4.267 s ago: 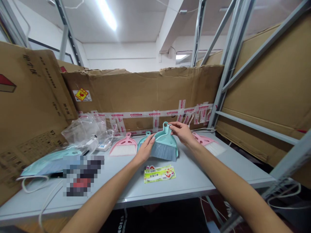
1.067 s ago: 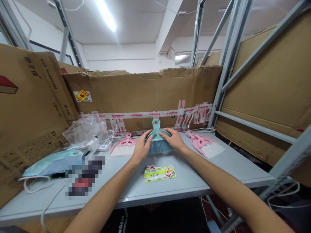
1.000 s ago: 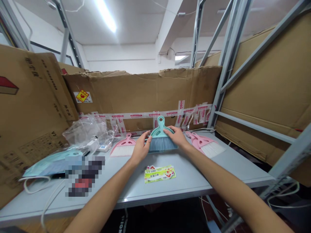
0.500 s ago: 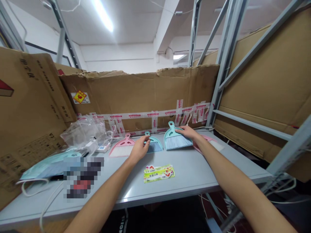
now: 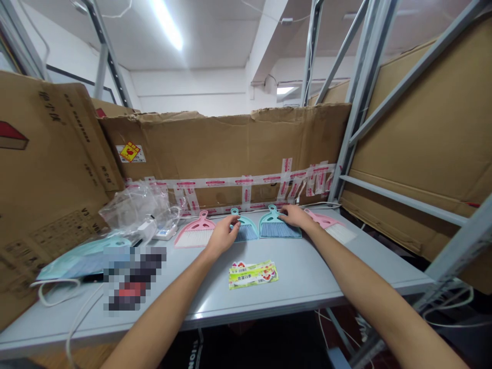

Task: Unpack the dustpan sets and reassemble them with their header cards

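Observation:
Small dustpans with brushes set in them lie in a row along the back of the table. My right hand [image 5: 294, 216] has its fingers on the right side of a teal dustpan [image 5: 272, 216] with a blue-bristled brush [image 5: 277, 229], which lies flat. My left hand [image 5: 226, 234] is over the left part of another teal dustpan [image 5: 251, 226], its fingers loosely curved with thumb and forefinger apart. To its left lies a pink dustpan [image 5: 202, 223] with a white-bristled brush. A second pink dustpan [image 5: 323, 220] is partly behind my right wrist.
Green printed packets [image 5: 253, 274] lie near the front of the grey table [image 5: 307, 277]. At left are clear plastic bags [image 5: 134, 205], another teal dustpan [image 5: 77, 256], white cables and a blurred dark object. A cardboard wall [image 5: 230, 148] stands behind, metal posts at right.
My right hand has lowered the teal dustpan from a raised, tilted position to flat on the table, level with the others. My left hand has stayed about where it was.

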`<act>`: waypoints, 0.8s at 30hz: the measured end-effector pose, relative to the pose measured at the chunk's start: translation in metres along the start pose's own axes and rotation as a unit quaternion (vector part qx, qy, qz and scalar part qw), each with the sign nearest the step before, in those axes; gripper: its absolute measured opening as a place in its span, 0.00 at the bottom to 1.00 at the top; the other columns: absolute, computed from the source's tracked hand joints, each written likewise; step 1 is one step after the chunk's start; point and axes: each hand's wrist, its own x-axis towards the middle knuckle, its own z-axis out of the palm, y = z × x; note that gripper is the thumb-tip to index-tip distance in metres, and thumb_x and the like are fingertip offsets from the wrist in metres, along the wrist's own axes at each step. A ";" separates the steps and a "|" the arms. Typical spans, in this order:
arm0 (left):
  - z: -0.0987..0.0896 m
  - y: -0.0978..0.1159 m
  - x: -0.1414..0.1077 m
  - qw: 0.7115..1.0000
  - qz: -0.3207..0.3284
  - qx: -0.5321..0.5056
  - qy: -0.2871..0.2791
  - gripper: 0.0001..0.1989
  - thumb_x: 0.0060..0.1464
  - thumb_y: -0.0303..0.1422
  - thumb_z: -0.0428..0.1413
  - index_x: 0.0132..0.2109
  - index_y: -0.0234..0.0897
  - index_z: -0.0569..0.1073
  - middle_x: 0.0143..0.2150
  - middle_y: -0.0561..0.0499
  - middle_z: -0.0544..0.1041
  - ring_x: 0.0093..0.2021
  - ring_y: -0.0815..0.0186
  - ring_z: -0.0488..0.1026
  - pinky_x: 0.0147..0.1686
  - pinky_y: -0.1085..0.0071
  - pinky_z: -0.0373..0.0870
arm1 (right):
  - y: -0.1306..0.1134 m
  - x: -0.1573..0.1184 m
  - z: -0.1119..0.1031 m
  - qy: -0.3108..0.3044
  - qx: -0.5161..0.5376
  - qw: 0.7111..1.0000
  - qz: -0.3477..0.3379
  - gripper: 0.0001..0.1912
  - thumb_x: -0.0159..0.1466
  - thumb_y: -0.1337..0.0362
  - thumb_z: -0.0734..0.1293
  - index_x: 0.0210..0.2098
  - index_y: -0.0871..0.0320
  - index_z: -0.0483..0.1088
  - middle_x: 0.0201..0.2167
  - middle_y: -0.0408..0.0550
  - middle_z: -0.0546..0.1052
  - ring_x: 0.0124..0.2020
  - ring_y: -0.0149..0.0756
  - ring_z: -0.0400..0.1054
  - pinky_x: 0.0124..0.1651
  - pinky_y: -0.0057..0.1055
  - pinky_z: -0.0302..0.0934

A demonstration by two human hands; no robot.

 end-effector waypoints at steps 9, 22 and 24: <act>-0.002 0.004 0.000 1.000 -0.007 0.004 -0.012 0.15 0.73 0.38 0.57 0.59 0.39 0.83 0.55 0.41 0.88 0.54 0.52 0.85 0.59 0.55 0.81 | 0.003 0.001 -0.002 -0.023 -0.021 0.999 -0.034 0.17 0.74 0.57 0.73 0.57 0.58 0.85 0.56 0.57 0.88 0.57 0.50 0.82 0.59 0.34 0.68; -0.002 0.004 0.000 1.000 -0.010 0.007 -0.015 0.16 0.72 0.40 0.56 0.59 0.40 0.83 0.56 0.41 0.88 0.55 0.51 0.85 0.57 0.55 0.81 | 0.008 0.002 -0.002 -0.026 0.013 0.997 -0.070 0.17 0.74 0.58 0.73 0.59 0.54 0.86 0.60 0.55 0.87 0.62 0.52 0.81 0.66 0.37 0.68; -0.002 0.005 0.000 1.000 -0.010 0.004 -0.014 0.16 0.72 0.40 0.57 0.59 0.40 0.83 0.55 0.41 0.88 0.54 0.51 0.85 0.57 0.55 0.81 | 0.008 0.002 -0.002 -0.026 0.016 0.997 -0.071 0.18 0.74 0.58 0.73 0.59 0.55 0.86 0.60 0.56 0.87 0.62 0.52 0.81 0.66 0.38 0.69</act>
